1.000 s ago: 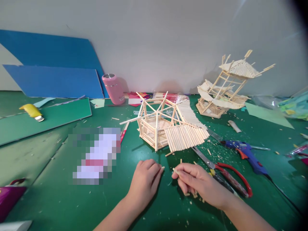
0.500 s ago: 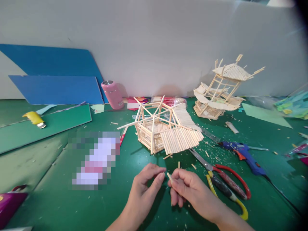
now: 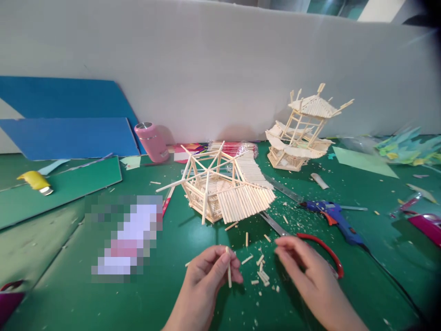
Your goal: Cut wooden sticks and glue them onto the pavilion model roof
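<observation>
My left hand (image 3: 205, 280) pinches a short wooden stick (image 3: 229, 273) between thumb and fingers, with the stick pointing up and down. My right hand (image 3: 308, 273) is over the scissors (image 3: 330, 249), fingers curved and apart, holding nothing that I can see. It covers much of their handles; whether it touches them I cannot tell. Just beyond my hands stands a six-sided wooden stick model (image 3: 206, 202) with bare roof beams. Rows of sticks form roof panels (image 3: 246, 204) on its right side. Several cut stick pieces (image 3: 262, 273) lie between my hands.
A blue glue gun (image 3: 339, 220) and its cord lie at the right. Behind it stands a taller stick pavilion (image 3: 299, 142). A pink flask (image 3: 151, 142), blue boards (image 3: 69, 138) and a yellow cutter (image 3: 36, 181) are at the left. Wood crumbs dot the green table (image 3: 138, 303).
My hands have moved apart. The stick piece in my right hand is gone from it, and my left hand now holds a stick. My right hand has moved right, over the scissors; the view has shifted.
</observation>
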{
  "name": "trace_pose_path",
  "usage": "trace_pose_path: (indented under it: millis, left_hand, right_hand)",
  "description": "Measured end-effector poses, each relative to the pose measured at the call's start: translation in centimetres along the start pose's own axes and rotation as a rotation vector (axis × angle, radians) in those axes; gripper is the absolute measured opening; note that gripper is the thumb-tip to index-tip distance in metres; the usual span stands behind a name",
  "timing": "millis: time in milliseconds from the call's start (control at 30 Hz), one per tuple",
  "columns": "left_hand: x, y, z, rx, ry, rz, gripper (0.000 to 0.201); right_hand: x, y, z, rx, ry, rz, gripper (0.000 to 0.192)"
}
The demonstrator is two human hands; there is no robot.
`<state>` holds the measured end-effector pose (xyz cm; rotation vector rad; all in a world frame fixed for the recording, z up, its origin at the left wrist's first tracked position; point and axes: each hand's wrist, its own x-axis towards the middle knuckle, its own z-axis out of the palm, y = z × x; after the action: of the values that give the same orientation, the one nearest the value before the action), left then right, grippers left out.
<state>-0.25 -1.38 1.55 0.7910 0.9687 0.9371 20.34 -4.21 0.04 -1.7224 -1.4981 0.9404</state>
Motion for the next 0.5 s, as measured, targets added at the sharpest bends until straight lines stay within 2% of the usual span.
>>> trace_pose_path:
  millis: [100,167,200,267,367,433,500]
  left_hand:
    - [0.0,0.0,0.5,-0.025,-0.058,-0.031,0.022]
    - [0.1,-0.1,1.0,-0.008,-0.047,-0.022,0.022]
    - [0.1,-0.2,1.2,0.001,-0.035,-0.017,0.023]
    - [0.1,-0.3,1.5,0.011,-0.009,-0.019,0.023]
    - [-0.1,-0.4,1.6,0.008,0.014,-0.045,0.023]
    - [-0.3,-0.4,1.5,0.009,0.028,-0.049,0.023]
    - [-0.5,-0.5,1.5,0.024,0.054,-0.043,0.024]
  right_hand:
    - [-1.1,4.8,-2.9,-0.233,0.182,0.069,0.026]
    - [-1.4,7.3,-4.3,-0.382,0.225,0.081,0.028]
    - [-1.4,8.0,-4.8,-0.439,0.201,0.07,0.029]
    - [-0.9,8.6,-5.7,-0.522,0.1,0.036,0.029]
    - [0.4,7.8,-6.4,-0.618,-0.089,-0.004,0.024]
    - [1.1,7.0,-6.7,-0.697,-0.138,-0.002,0.019]
    - [1.3,6.7,-6.8,-0.755,-0.115,0.002,0.019]
